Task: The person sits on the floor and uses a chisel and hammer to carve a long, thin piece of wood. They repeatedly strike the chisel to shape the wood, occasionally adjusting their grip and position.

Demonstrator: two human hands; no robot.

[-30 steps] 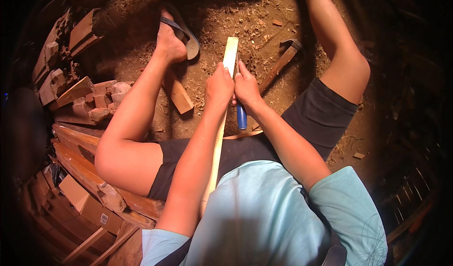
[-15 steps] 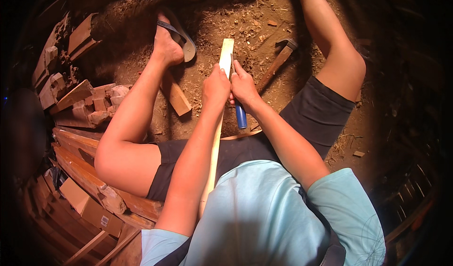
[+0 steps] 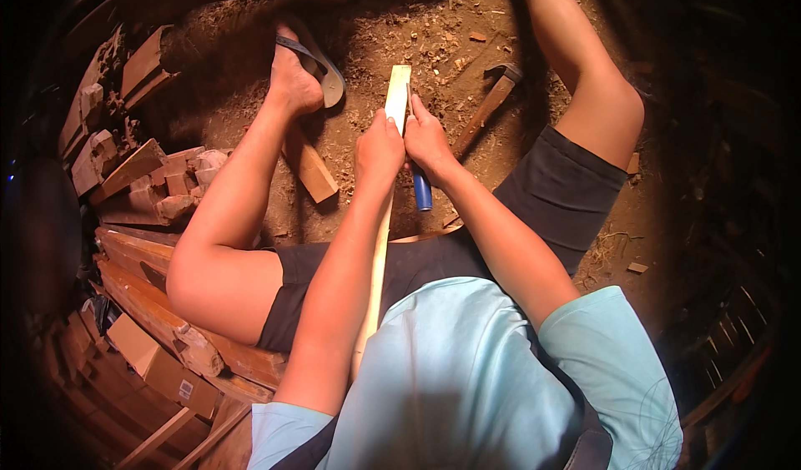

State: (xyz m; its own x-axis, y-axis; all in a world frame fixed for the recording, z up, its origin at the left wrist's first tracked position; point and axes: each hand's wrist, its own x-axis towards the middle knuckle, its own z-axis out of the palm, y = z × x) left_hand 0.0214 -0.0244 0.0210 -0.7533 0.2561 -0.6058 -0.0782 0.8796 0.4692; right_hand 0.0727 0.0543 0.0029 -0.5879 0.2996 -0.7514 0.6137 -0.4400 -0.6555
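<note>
A long pale wooden strip point(image 3: 398, 90) runs from beside my body out between my legs, its far end lit brightly. My left hand point(image 3: 380, 149) is closed round the strip a little short of that end. Against the strip's right edge, my right hand point(image 3: 427, 142) grips a blue-handled chisel point(image 3: 422, 193). The handle sticks out below my palm toward me. Its narrow metal blade shows past my fingers and lies along the wood; the blade's tip is hard to make out. Both hands are close together, nearly touching.
A wooden-handled hammer-like tool point(image 3: 488, 111) lies on the dirt floor at the right. A brown wood block point(image 3: 310, 170) rests by my left leg. Stacked timber offcuts point(image 3: 158, 178) and a cardboard box point(image 3: 179, 382) fill the left side. Wood shavings point(image 3: 434, 32) litter the ground ahead.
My right hand has slid slightly forward along the strip's edge, carrying the chisel away from my body. My left hand keeps its hold on the strip.
</note>
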